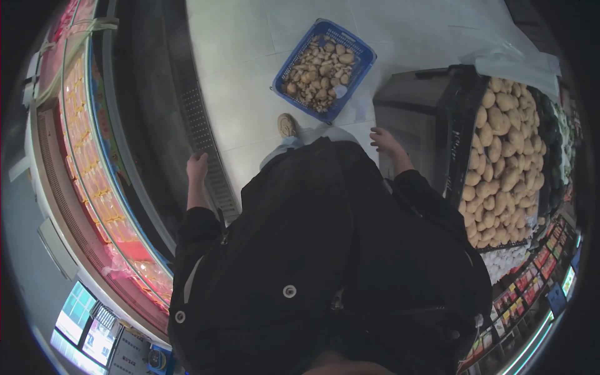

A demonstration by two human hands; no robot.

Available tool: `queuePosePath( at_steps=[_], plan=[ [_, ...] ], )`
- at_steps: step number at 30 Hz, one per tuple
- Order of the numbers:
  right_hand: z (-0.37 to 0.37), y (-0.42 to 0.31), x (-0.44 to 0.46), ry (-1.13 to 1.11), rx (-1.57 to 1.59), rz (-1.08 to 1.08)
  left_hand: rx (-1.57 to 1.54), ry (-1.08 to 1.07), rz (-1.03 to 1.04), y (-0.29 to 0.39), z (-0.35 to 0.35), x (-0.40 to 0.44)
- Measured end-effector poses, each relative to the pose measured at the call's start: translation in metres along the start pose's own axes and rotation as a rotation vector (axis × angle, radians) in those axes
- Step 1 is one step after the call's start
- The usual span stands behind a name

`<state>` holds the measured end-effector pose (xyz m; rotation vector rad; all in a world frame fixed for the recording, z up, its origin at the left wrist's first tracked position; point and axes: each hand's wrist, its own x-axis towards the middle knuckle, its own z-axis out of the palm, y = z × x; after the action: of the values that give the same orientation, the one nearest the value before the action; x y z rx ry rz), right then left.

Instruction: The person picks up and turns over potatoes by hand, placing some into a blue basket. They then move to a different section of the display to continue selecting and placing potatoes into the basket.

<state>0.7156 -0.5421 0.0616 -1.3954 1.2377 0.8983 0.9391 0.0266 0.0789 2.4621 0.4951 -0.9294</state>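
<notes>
On the floor ahead of my feet stands a blue plastic basket (pixel 370 57) with potatoes (pixel 325 70) and smaller knobbly brown pieces that look like ginger. My left hand (pixel 197 165) hangs out at my left, near the dark base of the display case; its fingers are curled in and I see nothing in them. Held low at my right, my right hand (pixel 386 142) has its fingers partly bent and a little apart, with no object in it. It is nearest to the dark side of the potato stand (pixel 409 103). Neither hand touches the basket.
A heap of potatoes (pixel 503 156) fills the black-edged stand at my right. Along the left runs a long case of packaged goods (pixel 94 156). My shoe (pixel 287 125) is just behind the basket on the pale tiled floor (pixel 231 37). Lit shelves (pixel 531 287) curve round behind on the right.
</notes>
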Motion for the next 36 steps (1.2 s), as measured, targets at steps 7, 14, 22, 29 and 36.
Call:
queuePosePath(
  at_steps=[7,14,22,29,36],
  plan=[
    [-0.031,-0.048,-0.001,0.076,-0.411,-0.117,-0.225,-0.05,-0.212,-0.008,0.01,0.057],
    [-0.028,-0.133,0.024,0.149,-0.273,-0.212,0.127,-0.357,0.174,0.115,0.029,0.125],
    [-0.072,-0.194,0.117,0.102,-0.125,-0.233,0.385,-0.268,0.228,0.285,-0.041,0.171],
    [-0.122,-0.261,0.16,0.178,0.06,-0.21,0.556,-0.275,0.289,0.438,-0.075,0.227],
    [-0.134,-0.301,0.221,0.414,0.276,-0.23,0.801,-0.379,0.458,0.565,-0.088,0.343]
  ],
)
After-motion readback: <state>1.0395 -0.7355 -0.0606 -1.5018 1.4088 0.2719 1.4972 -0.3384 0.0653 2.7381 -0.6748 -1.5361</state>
